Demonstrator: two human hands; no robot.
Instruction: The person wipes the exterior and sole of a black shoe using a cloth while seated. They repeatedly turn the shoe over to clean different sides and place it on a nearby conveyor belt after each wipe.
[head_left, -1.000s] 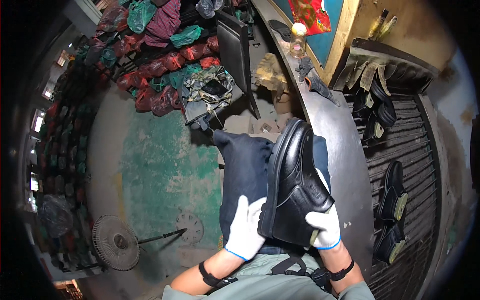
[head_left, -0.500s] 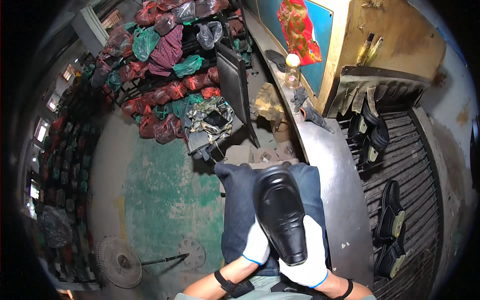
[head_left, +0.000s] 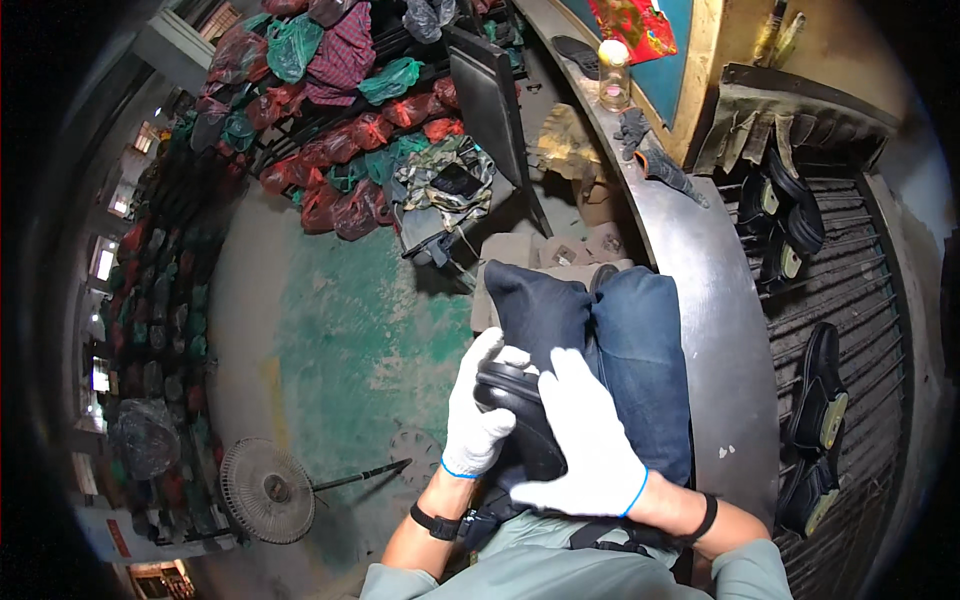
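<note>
A glossy black shoe (head_left: pixel 532 432) lies over my lap, partly covered by my gloves. My left hand (head_left: pixel 472 415), in a white glove with a blue cuff, has its fingers and thumb wrapped round the shoe's far end. Gloved the same way, my right hand (head_left: pixel 592 440) lies against the shoe's right side, fingers stretched forward and thumb spread across its near end. Whether its palm presses on the leather is hidden. Below the shoe are my legs in dark blue trousers (head_left: pixel 640 350).
A metal ledge (head_left: pixel 730 350) runs along my right, bearing a dark glove (head_left: pixel 668 178) and a glass jar (head_left: pixel 614 80). Beyond it, black shoes (head_left: pixel 822 400) lie on a slatted conveyor (head_left: pixel 850 290). A fan (head_left: pixel 268 490) stands left; bagged goods (head_left: pixel 340 140) fill racks ahead.
The shoe has turned and come in toward my body, off the middle of my lap to the left. My left hand moved up to its far end; my right hand flattened along its side.
</note>
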